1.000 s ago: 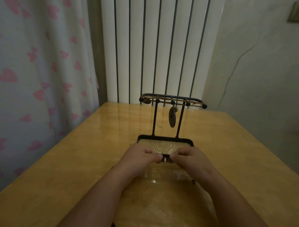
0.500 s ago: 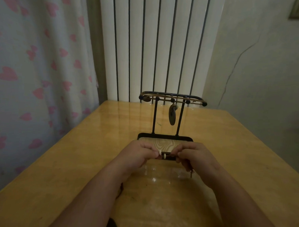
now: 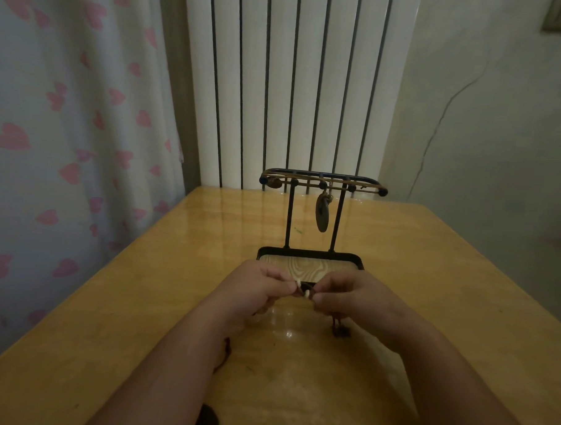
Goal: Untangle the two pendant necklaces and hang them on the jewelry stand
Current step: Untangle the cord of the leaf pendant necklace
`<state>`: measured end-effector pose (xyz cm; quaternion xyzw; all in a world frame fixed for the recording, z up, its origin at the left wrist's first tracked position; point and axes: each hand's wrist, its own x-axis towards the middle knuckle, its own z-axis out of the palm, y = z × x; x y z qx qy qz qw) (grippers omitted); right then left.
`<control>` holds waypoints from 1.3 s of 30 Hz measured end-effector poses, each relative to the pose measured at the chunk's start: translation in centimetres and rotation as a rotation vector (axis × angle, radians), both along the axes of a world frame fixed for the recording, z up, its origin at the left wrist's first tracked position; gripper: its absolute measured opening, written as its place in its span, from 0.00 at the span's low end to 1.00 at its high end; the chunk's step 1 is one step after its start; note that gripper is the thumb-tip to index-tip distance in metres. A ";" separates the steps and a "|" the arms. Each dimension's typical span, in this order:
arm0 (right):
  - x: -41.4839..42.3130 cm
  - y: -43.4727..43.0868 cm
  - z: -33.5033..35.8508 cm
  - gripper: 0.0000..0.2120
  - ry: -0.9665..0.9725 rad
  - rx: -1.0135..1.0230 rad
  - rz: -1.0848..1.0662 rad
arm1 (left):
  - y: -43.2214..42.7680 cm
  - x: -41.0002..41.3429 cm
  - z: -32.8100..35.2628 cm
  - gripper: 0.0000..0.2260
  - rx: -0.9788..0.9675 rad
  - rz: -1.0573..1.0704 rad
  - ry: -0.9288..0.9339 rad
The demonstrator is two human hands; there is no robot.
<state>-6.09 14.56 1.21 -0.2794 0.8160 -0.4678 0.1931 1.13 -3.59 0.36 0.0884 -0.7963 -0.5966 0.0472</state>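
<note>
Near centre, just this side of the jewelry stand, whose base is being partly hidden by the knuckles.

- A corded necklace is being pinched from both sides. The left hand is being held curled, thumb and forefinger closed on the cord. The right hand is being held the same way on the other side.
- Small pale beads are being shown in the short gap between the two pinches. Whether a knot sits there cannot be told, as it is too small and dim.
- A loose end is being left dangling under the right hand, close above the table. More dark cord is being trailed beneath the left forearm.
- The other necklace is being carried by the stand, cord along the top bar and hung pendant dangling between the posts.

Risks, as judged:
- Any tangle is likely being tightened if the hands are drawn straight apart.
- The beads are at risk of being shed if the cord end is freed carelessly.
- The trailing cord could be trapped by the forearm and jerked on lifting.
- The stand could be nudged by the knuckles, with the hung pendant being set swinging or slipped off.
</note>
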 end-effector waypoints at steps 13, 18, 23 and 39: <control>-0.6 0.5 0.0 0.03 0.076 -0.044 -0.147 | -0.3 0.6 0.5 0.11 0.204 -0.061 -0.138; 0.0 0.4 0.5 0.07 0.240 -0.181 -0.170 | -0.3 0.5 0.4 0.10 0.264 -0.054 -0.121; 0.8 -0.2 0.2 0.04 0.364 -0.120 -0.057 | -0.3 0.6 0.3 0.08 0.259 -0.057 -0.104; 0.8 -0.6 0.1 0.10 0.564 0.072 -0.058 | 0.3 0.4 0.0 0.07 0.328 -0.167 -0.133</control>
